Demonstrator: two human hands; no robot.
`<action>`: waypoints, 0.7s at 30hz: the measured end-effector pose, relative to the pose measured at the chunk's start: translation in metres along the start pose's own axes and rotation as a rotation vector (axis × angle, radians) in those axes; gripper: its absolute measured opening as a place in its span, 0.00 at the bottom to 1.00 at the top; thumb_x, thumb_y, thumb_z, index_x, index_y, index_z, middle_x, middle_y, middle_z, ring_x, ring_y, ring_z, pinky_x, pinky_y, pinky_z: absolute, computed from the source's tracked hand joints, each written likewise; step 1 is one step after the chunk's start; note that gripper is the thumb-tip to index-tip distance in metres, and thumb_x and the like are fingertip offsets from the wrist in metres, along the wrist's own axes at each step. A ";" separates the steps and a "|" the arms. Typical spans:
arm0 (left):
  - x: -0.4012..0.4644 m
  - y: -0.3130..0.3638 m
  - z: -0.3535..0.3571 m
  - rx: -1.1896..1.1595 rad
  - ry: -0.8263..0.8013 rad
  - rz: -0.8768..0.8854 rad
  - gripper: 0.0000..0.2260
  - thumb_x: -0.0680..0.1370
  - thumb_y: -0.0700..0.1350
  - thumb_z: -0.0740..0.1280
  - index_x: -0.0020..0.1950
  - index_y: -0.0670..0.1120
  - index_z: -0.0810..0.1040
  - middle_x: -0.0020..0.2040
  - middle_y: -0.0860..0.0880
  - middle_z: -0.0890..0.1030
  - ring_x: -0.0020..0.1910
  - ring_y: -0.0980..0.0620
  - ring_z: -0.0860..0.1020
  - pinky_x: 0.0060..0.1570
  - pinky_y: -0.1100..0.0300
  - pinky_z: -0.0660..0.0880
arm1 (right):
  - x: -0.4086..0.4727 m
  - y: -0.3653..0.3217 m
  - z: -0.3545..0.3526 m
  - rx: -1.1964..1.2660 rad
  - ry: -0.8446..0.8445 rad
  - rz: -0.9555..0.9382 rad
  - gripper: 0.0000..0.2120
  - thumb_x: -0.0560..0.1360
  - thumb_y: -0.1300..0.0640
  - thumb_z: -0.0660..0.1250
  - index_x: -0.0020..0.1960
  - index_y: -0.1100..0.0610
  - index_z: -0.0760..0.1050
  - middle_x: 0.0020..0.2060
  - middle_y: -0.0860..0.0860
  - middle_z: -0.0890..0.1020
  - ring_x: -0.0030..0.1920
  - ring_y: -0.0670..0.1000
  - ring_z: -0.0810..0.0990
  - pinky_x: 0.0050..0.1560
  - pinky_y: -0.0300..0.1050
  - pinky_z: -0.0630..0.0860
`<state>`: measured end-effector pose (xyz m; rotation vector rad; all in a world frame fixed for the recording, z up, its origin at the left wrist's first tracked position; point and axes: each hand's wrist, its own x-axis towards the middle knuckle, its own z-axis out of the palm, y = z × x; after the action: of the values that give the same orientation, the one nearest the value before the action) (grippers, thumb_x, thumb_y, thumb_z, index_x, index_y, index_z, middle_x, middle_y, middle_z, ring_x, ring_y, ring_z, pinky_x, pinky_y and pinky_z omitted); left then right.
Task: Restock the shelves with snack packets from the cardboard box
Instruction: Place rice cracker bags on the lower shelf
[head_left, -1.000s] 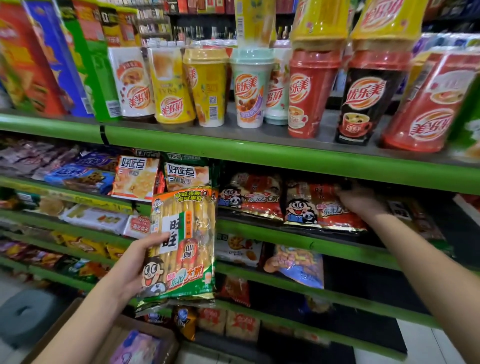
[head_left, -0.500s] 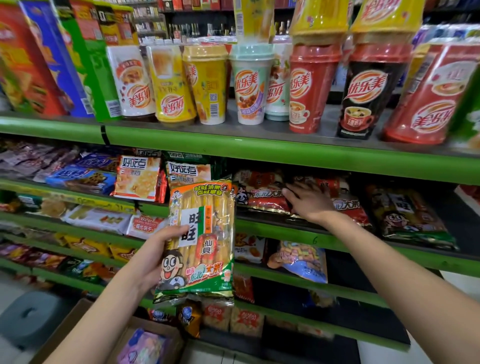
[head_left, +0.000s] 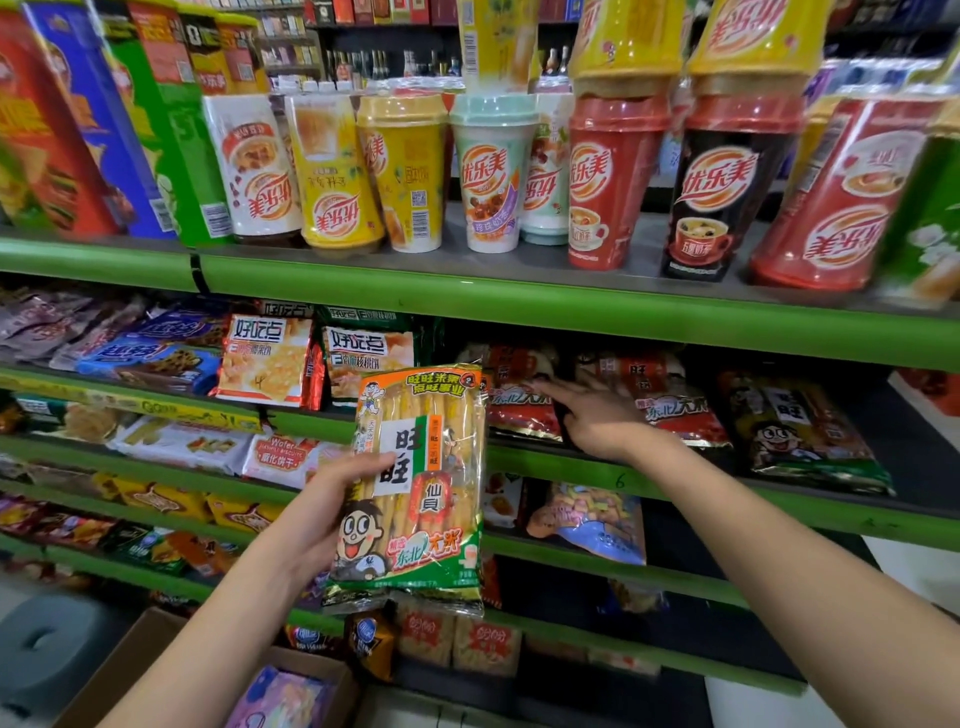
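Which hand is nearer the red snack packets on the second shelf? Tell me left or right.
Right. The right hand reaches onto the red snack packets with fingers extended. The left hand is lower and to their left, holding the green and yellow packet in front of the shelves.

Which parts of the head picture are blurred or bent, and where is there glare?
Head view: the tall boxes at upper left are smeared by blur; the cups at right lean outward from wide-angle distortion; the held rice cracker packet in the left hand is sharp, with slight glare on its foil bottom edge.
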<state>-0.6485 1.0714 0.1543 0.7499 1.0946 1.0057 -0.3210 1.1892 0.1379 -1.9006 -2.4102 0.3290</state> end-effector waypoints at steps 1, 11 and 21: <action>0.001 0.000 0.001 -0.002 -0.004 -0.002 0.27 0.69 0.45 0.73 0.66 0.38 0.74 0.52 0.39 0.84 0.45 0.40 0.83 0.47 0.48 0.79 | -0.003 -0.001 0.000 0.005 0.004 0.001 0.34 0.76 0.53 0.51 0.73 0.26 0.43 0.79 0.39 0.54 0.80 0.54 0.47 0.76 0.62 0.42; 0.007 0.007 0.008 -0.035 -0.079 0.014 0.20 0.69 0.43 0.72 0.59 0.39 0.75 0.43 0.41 0.86 0.37 0.42 0.85 0.32 0.52 0.81 | -0.023 0.035 -0.035 0.006 0.188 0.288 0.25 0.82 0.38 0.49 0.78 0.37 0.55 0.79 0.48 0.58 0.78 0.59 0.56 0.77 0.64 0.48; 0.015 0.011 0.017 0.010 -0.091 0.005 0.28 0.70 0.45 0.74 0.67 0.39 0.72 0.55 0.37 0.83 0.47 0.38 0.83 0.46 0.46 0.81 | -0.026 0.045 -0.025 0.070 0.086 0.303 0.33 0.75 0.27 0.44 0.77 0.37 0.56 0.80 0.46 0.56 0.79 0.55 0.53 0.74 0.66 0.57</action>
<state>-0.6330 1.0894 0.1635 0.7994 1.0195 0.9621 -0.2673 1.1770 0.1559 -2.1985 -2.0293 0.3325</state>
